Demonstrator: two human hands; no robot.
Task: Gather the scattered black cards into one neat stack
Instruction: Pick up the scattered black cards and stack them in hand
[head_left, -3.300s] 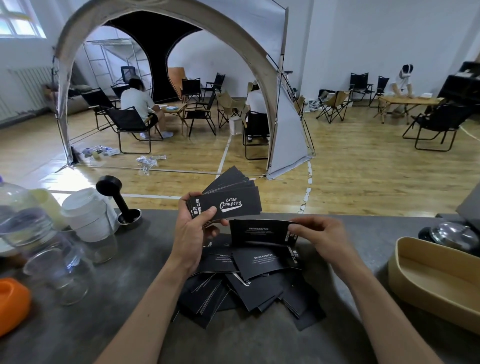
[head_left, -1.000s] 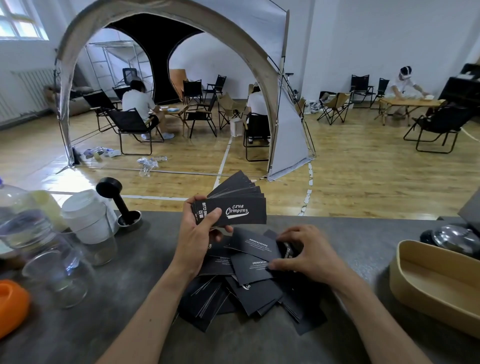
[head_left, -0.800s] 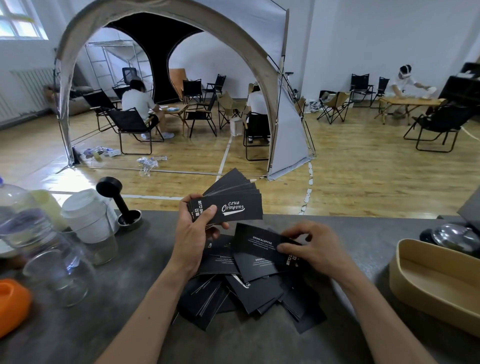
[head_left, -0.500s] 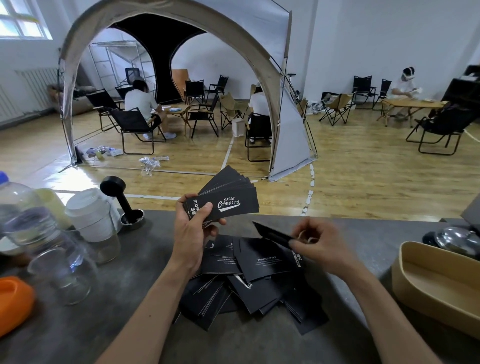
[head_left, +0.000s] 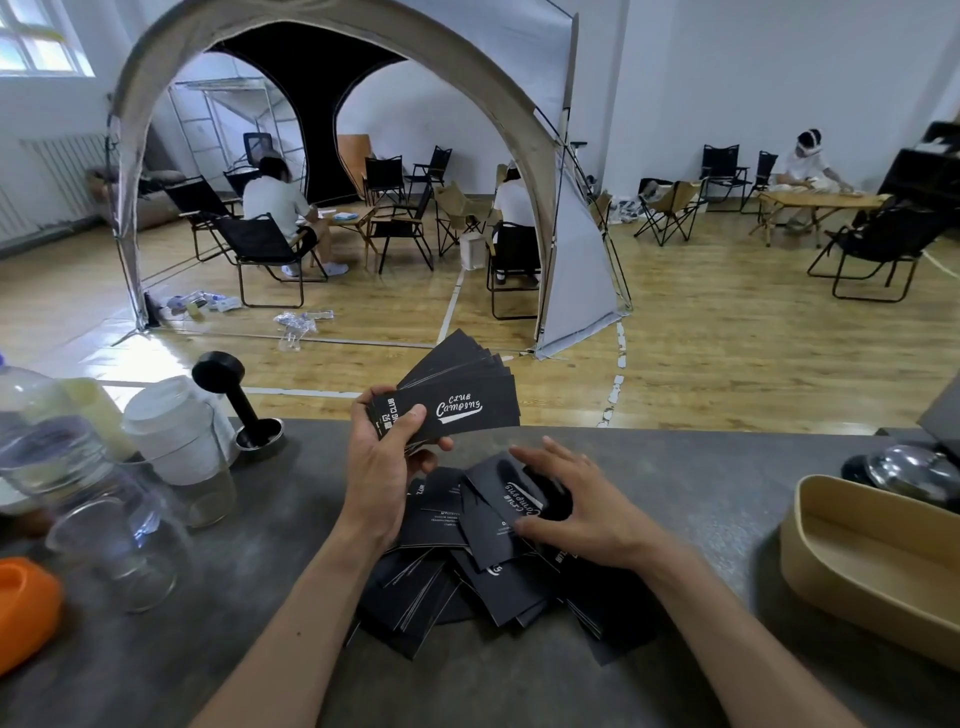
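Right hand (head_left: 582, 512) has dropped flat onto the loose cards (head_left: 488, 561); left hand (head_left: 387, 457) grips the "Club Camping" stack (head_left: 457, 400).

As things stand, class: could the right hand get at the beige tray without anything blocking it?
Probably yes. The right hand rests on the loose cards, holding nothing visible, and only bare grey counter lies between it and the beige tray to its right.

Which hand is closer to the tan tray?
Right. The right hand lies on the loose cards, on the side toward the tan tray. The left hand holds a fanned stack farther left.
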